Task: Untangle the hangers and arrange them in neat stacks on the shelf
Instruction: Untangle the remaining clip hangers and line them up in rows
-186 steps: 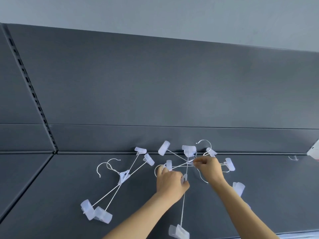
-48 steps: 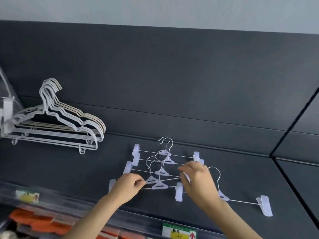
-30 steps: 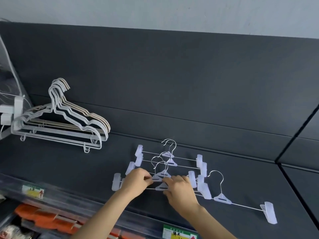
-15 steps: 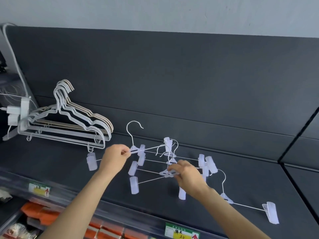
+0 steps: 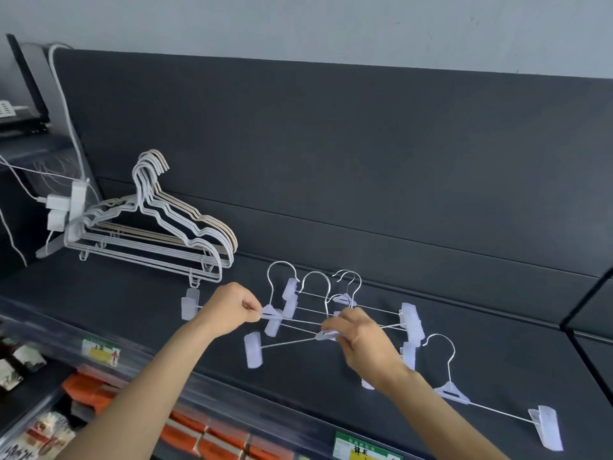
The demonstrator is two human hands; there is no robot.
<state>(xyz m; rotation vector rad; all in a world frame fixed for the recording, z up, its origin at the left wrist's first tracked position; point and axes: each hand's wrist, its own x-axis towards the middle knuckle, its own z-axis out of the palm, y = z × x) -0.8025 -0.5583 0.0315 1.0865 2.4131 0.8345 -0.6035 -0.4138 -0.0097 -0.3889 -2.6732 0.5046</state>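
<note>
Clip hangers [image 5: 411,320] lie in a loose, overlapping bunch approx mid-shelf [image 5: 497,327], btw back panel & front edge. L hand [image 5: 229,308] pinches the plastic neck of one hanger at the bunch's left end, R hand [image 5: 361,340] pinches the neck of another, their bars crossing btw the hands. A lone clip hanger [image 5: 451,391] lies apart by the shelf's front edge, right side; a wire-hanger stack [image 5: 149,240], white & beige, sits at the left rear w/ hooks toward the back panel.
</note>
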